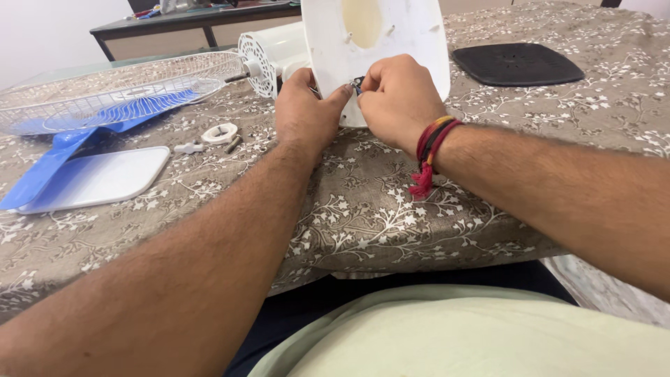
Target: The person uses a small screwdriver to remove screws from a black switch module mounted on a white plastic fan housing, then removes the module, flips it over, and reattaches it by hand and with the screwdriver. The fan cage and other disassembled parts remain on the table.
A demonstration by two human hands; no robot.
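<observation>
While the white fan base (412, 42) stood tilted near the worktop's (363, 202) front edge, the left hand (305, 112) pressed against it, apparently bracing, and the right hand's (396, 98) fingers pinched shut on a small dark part (357, 84). A fan grille (118, 94) lay toward the left edge.

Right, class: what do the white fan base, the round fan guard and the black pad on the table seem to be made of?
Fan base: probably moulded plastic, smooth, slightly glossy white. Fan guard: likely metal wire, thin white-coated spokes and rings. Black pad: plastic or rubber, matt with a faint moulded pattern; the look leaves it open.
</observation>
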